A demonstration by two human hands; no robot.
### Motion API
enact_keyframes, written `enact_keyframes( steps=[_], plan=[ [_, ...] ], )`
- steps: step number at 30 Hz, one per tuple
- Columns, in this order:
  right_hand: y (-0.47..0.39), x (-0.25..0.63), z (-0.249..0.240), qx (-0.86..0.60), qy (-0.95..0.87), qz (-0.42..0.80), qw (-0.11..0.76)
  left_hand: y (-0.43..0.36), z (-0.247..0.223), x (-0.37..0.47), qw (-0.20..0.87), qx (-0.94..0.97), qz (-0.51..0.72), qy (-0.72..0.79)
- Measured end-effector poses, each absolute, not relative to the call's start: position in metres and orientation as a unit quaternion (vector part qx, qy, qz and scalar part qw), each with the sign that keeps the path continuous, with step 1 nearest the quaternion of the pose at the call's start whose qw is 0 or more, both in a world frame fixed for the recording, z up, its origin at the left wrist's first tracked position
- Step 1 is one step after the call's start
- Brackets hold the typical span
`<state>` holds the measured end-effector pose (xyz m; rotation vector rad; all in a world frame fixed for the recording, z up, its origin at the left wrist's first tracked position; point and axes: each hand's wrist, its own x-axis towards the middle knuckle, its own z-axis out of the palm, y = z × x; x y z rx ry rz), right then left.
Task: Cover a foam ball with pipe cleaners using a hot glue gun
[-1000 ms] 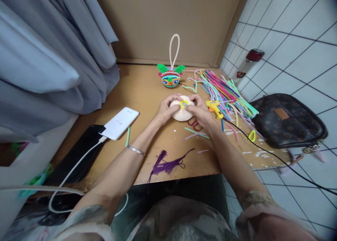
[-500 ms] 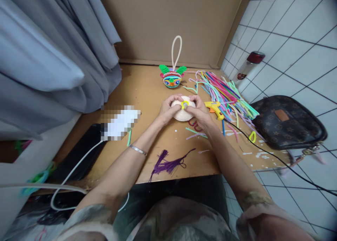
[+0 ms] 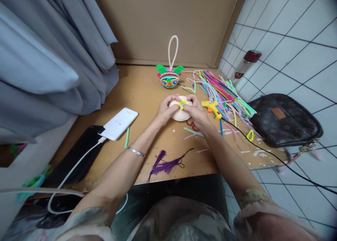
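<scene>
A round cream-coloured disc (image 3: 181, 116) is held between both hands above the table. My left hand (image 3: 166, 111) is closed round its left side, thumb on top. From the right, my right hand (image 3: 197, 111) grips the other side. Both thumbs press near a bent yellow pipe-cleaner piece (image 3: 182, 103) on the disc's upper face. Just right of my right hand lies a yellow glue gun (image 3: 212, 107). Red loops (image 3: 193, 125) show partly beneath the right hand. Behind the disc stands a colourful lion-head ornament (image 3: 169, 80) with green ears and a white loop.
A pile of coloured pipe cleaners (image 3: 221, 91) lies at the back right, beside a brown patterned bag (image 3: 284, 121) and a red-capped bottle (image 3: 247, 63). Purple tassels (image 3: 165, 163) lie near the front edge. At left are a white power bank (image 3: 119, 123) with a cable and a black object (image 3: 76, 156).
The view has shifted slightly, so everything appears a little further left. Both hands keep their hold on the disc, thumbs still at the yellow piece.
</scene>
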<state>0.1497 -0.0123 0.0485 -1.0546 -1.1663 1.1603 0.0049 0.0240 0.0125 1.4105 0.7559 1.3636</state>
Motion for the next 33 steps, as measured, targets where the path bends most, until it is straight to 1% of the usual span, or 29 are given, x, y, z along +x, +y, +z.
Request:
enact_keyframes(
  steps=[6,12,23,33],
  plan=[
    [-0.004,0.162,0.05,-0.38,-0.464,0.548,0.583,0.032,0.01,0.001,0.533,0.535,0.575,0.314],
    [-0.002,0.163,0.049,-0.388,-0.453,0.553,0.582,0.036,0.008,-0.001,0.546,0.522,0.58,0.304],
    [-0.002,0.16,0.044,-0.399,-0.482,0.521,0.581,0.034,0.007,-0.001,0.548,0.537,0.568,0.299],
    [-0.004,0.156,0.044,-0.422,-0.503,0.486,0.577,0.032,0.007,0.001,0.522,0.565,0.563,0.301]
  ],
)
